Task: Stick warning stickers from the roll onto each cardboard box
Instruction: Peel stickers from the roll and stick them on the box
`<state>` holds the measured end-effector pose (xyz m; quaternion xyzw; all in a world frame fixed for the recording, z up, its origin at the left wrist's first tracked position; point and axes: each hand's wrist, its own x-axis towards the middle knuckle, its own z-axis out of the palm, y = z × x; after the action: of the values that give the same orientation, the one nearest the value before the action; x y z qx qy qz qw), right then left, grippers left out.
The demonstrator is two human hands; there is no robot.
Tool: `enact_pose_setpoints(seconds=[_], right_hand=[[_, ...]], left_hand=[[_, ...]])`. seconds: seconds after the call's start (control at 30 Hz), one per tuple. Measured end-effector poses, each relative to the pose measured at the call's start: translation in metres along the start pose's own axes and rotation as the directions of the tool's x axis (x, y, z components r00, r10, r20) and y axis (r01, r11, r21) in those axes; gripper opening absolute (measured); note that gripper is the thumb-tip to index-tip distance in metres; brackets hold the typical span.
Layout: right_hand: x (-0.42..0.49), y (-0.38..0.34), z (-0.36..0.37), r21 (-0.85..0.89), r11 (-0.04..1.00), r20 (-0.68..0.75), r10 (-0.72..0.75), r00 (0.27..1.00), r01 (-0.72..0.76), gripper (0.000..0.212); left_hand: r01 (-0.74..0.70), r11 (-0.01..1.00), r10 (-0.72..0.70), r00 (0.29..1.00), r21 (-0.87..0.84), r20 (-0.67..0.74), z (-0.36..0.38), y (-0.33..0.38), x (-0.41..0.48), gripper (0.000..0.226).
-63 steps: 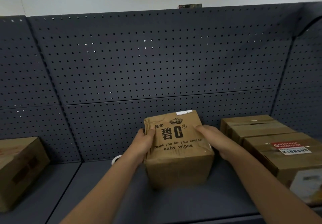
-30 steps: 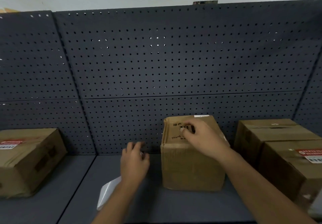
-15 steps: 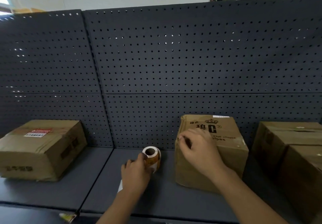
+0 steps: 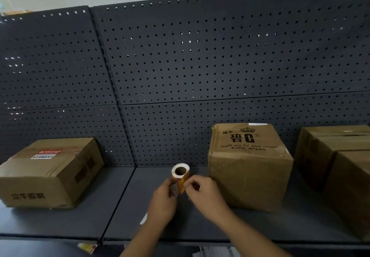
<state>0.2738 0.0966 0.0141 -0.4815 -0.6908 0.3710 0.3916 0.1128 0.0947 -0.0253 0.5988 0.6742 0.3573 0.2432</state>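
Spanning the background beyond both hands, a dark perforated back panel (image 4: 200, 66) rises from a dark shelf (image 4: 80, 216). All items noted stand on this shelf.

Well to the left of the hands: one cardboard box (image 4: 50, 176), closed, with a red-and-white warning sticker (image 4: 47, 153) on its top face.

Just right of the hands: a cardboard box printed "baby wipes" (image 4: 250, 166), upright, closed. No warning sticker shows on its visible faces.

Farther right, at the frame edge: two more cardboard boxes (image 4: 336, 152), side by side and partly cut off.

Left hand (image 4: 163, 202): fingers curled around the lower part of the sticker roll (image 4: 180, 173), gripping it. The roll is held on its side just above the shelf, between the left box and the "baby wipes" box, with its hollow core facing the camera.

Right hand (image 4: 204, 192): thumb and forefinger pinch the edge of the outermost orange sticker (image 4: 181, 185) on the roll. Whether it is partly lifted cannot be told.

Below the left hand: a white strip (image 4: 143, 219) lies on the shelf, mostly hidden by the wrist.

Near the shelf's front edge, lower left of the hands: a small orange-and-white scrap (image 4: 88, 247).
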Motion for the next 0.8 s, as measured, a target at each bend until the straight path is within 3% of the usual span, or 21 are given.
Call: enact_pose_setpoints(seconds=[0.13, 0.3, 0.43, 0.8], right_hand=[[0.016, 0.021, 0.018, 0.0, 0.988, 0.035, 0.156, 0.987, -0.156, 0.015], [0.028, 0.032, 0.034, -0.046, 0.995, -0.023, 0.087, 0.996, -0.088, 0.022], [0.029, 0.038, 0.041, -0.034, 0.998, -0.053, 0.052, 0.997, -0.054, 0.008], [0.028, 0.051, 0.044, -0.075, 0.997, -0.105, 0.004, 0.994, -0.012, 0.012]], left_hand=[[-0.023, 1.0, 0.023, 0.999, -0.003, -0.027, -0.002, -0.004, -0.001, 0.022], [-0.036, 0.999, 0.036, 0.999, -0.007, -0.022, -0.002, -0.008, 0.001, 0.019], [-0.061, 0.998, 0.06, 0.998, -0.022, -0.031, 0.0, -0.011, 0.001, 0.016], [-0.065, 0.987, 0.063, 0.998, -0.144, -0.02, 0.001, -0.018, 0.011, 0.016]])
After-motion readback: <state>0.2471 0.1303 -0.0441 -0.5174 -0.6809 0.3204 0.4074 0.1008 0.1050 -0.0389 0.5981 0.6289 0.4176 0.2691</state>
